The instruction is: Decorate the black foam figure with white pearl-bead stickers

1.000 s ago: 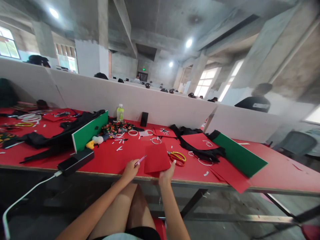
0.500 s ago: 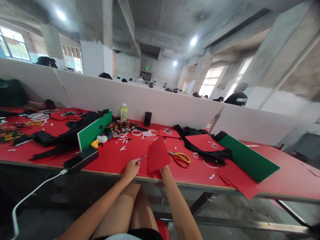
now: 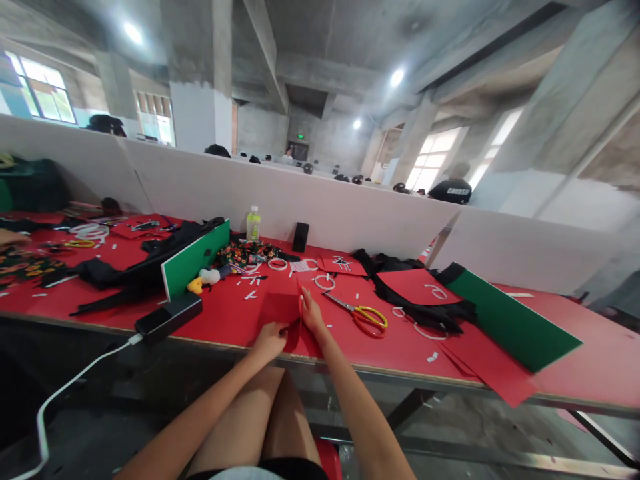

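Near the table's front edge, a red sheet [image 3: 301, 308] stands almost edge-on to the camera. My right hand [image 3: 313, 313] is closed on it from the right side. My left hand [image 3: 271, 341] is closed at the sheet's lower left; what its fingers hold is too dark and small to make out. Scissors [image 3: 369, 320] with yellow and red handles lie to the right of my right hand. Beyond the hands lie a white ring [image 3: 325, 283] and small white scraps [image 3: 251, 295].
A green board [image 3: 187, 265] with a black power bank [image 3: 169, 316] stands left; another green board [image 3: 515, 320] stands right, beside black cloth [image 3: 420, 313]. A bottle [image 3: 253, 224] and a black phone-like block [image 3: 300, 237] stand against the white partition [image 3: 320, 193].
The red sheet has turned from face-on to edge-on, uncovering a white ring. My right hand has come up to its side. The purple pen in my left hand no longer shows.
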Demonstrator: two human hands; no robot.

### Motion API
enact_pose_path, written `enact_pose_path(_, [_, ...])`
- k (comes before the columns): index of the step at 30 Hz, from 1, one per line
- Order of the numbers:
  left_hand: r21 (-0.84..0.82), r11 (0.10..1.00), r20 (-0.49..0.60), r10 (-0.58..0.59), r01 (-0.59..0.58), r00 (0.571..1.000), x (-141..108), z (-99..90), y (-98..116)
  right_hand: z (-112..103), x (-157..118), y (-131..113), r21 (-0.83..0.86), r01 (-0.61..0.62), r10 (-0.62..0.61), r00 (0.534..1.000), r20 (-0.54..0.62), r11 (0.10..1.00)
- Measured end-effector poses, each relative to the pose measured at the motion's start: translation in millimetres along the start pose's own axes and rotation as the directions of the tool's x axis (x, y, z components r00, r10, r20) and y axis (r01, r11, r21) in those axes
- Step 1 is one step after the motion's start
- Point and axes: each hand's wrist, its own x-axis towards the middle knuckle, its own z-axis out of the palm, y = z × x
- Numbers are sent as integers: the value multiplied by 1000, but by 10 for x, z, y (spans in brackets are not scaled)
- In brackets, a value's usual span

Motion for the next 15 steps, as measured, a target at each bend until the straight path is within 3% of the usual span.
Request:
enact_pose_path(3, [81,997,43,11,-14,999,-33,-6,8,11,56,-10,-217,75,-39,985,166,973])
enact_pose_path(6, [142,990,78,10,-21,997,-80,14,18,17,67,-7,-383,129,-32,968,250,915])
enact_pose_path(15, [268,962,104,14,-42,994,-201,48,80,68,41,-12,-590,209,-46,959,279,780])
